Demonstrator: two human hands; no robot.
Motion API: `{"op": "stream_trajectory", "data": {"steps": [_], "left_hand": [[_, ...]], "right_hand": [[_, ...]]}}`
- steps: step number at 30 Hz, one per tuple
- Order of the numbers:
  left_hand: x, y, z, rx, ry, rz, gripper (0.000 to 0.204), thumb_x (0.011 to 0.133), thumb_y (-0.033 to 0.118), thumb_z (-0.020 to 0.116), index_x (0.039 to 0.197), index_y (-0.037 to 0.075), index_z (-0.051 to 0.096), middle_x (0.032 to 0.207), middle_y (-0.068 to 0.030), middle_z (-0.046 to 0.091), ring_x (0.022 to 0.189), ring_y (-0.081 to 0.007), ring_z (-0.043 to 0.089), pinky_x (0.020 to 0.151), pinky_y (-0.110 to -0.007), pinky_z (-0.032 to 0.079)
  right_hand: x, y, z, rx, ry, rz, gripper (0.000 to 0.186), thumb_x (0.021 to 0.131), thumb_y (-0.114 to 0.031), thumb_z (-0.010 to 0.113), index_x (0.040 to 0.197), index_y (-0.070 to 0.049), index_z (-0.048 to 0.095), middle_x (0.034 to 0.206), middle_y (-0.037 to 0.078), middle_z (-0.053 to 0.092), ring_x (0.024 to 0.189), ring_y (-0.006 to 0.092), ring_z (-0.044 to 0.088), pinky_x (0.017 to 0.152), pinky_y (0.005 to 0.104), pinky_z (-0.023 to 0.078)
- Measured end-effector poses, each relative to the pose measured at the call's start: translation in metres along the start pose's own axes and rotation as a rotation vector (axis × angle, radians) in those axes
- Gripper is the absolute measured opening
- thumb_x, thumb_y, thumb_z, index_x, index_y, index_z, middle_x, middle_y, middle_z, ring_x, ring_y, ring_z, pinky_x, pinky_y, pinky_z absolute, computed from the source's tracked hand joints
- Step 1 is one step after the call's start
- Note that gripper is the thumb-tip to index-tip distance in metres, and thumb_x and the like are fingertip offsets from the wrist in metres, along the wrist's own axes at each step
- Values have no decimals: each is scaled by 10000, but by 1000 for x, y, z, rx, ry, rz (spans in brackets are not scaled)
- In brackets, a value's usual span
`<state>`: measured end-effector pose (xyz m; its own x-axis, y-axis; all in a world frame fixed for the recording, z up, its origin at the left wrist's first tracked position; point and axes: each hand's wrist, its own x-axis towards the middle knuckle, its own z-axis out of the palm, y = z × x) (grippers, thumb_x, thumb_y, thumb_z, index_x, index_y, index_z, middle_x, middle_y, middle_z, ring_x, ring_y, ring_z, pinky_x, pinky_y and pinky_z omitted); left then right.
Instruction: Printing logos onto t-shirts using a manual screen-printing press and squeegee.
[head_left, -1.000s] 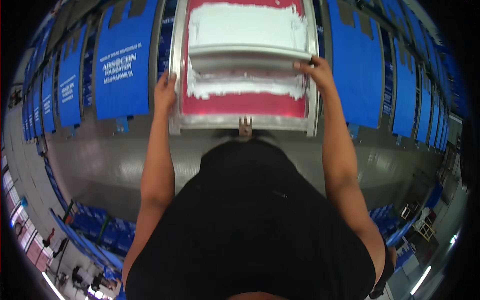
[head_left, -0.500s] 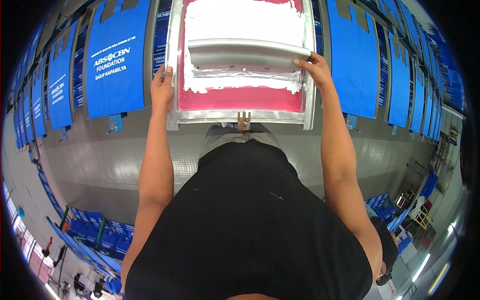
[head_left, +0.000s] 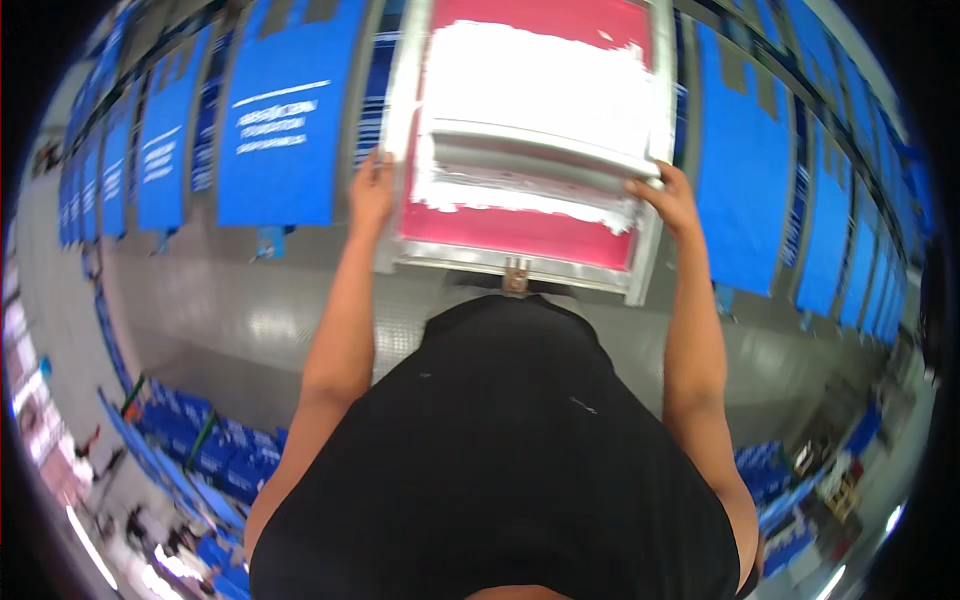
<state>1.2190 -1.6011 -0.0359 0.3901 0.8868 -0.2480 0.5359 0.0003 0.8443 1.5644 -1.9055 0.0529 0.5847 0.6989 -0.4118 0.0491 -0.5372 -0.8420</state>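
A screen-printing frame (head_left: 645,255) with metal rails and pink-red mesh (head_left: 500,232) lies in front of me, tilted slightly in view. A thick spread of white ink (head_left: 540,85) covers most of the mesh. Across it rests a long metal squeegee (head_left: 535,150), its lower side smeared with white. My right hand (head_left: 677,203) pinches the squeegee's right end, thumb on the near side. At the frame's left rail my left hand (head_left: 371,198) is closed against the outer edge, somewhat blurred. A small brown metal clip (head_left: 516,275) sits on the near rail.
Flat blue fabric panels (head_left: 290,130) with white print lie in a row to the left, and more blue panels (head_left: 740,170) extend to the right. A grey floor (head_left: 230,300) runs between me and them. Stacked blue items (head_left: 200,435) stand behind me on the left.
The view has turned and shifted, so frame, panels and hands appear lower and farther right, with blur. Both hands keep their places on the frame and squeegee. Movement of the squeegee over the mesh is slight.
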Motion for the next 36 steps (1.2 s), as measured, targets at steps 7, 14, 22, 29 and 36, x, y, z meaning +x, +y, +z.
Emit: {"op": "stream_trajectory", "data": {"steps": [7, 14, 22, 29, 36], "left_hand": [[-32, 72, -8, 287, 137, 530, 447, 823, 304, 702, 1155, 23, 597, 1147, -185, 565, 1091, -374, 507, 943, -446, 409], [-58, 138, 17, 790, -499, 814, 267, 700, 115, 691, 961, 83, 645, 832, -91, 638, 856, -281, 608, 752, -428, 463], [18, 225, 38, 745, -326, 891, 179, 673, 119, 706, 832, 79, 633, 763, -112, 636, 792, -307, 616, 746, -435, 481], [54, 144, 96, 780, -163, 967, 361, 647, 55, 671, 1000, 54, 594, 991, -131, 576, 914, -324, 554, 839, -414, 455], [-57, 157, 18, 742, -375, 863, 303, 606, 72, 694, 890, 54, 592, 872, -103, 584, 870, -297, 563, 773, -408, 471]], "right_hand": [[-21, -7, -12, -348, -76, -83, 384, 646, -130, 786, 972, 26, 655, 921, 129, 678, 887, 216, 634, 839, 331, 481], [-73, -57, 47, -953, 16, -294, 320, 641, -21, 647, 956, -75, 652, 905, 170, 653, 886, 382, 602, 754, 471, 487], [10, -99, -6, -992, 108, -358, 230, 683, -103, 603, 912, -85, 621, 772, 172, 634, 771, 369, 621, 687, 482, 491], [94, -35, 25, -1120, 222, -577, 241, 718, -10, 557, 956, -41, 557, 922, 146, 595, 900, 317, 584, 766, 428, 469], [-57, -73, 35, -956, 35, -405, 233, 648, 14, 572, 875, -29, 542, 794, 150, 589, 797, 346, 588, 698, 445, 482]]}}
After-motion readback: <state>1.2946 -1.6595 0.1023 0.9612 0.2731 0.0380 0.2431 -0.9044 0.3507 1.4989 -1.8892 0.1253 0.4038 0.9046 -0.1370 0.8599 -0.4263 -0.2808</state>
